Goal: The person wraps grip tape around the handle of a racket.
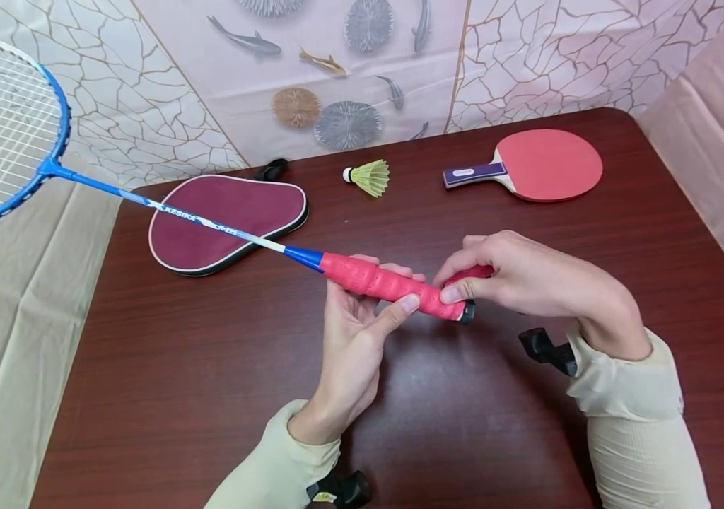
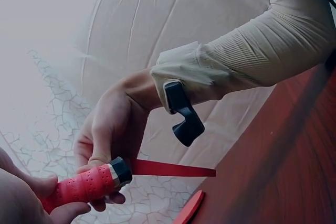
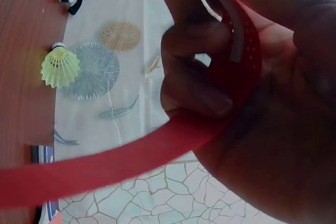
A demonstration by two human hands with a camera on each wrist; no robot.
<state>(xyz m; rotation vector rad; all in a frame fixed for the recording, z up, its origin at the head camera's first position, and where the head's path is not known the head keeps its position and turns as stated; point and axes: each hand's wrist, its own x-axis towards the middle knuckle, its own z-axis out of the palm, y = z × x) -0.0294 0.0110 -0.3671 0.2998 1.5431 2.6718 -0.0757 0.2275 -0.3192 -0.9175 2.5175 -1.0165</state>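
Above the counter (image 1: 177, 367) I count one badminton racket (image 1: 146, 205), one loose red grip tape (image 2: 173, 169), one shuttlecock (image 1: 370, 177), one table tennis paddle (image 1: 543, 164) and one maroon cover (image 1: 228, 220). My left hand (image 1: 352, 346) has its fingers wrapped around the racket's red perforated handle (image 1: 394, 286). My right hand (image 1: 527, 276) pinches the tape at the handle's black butt cap (image 2: 122, 170), fingers curled. Beyond the handle lie shuttlecock, paddle and cover.
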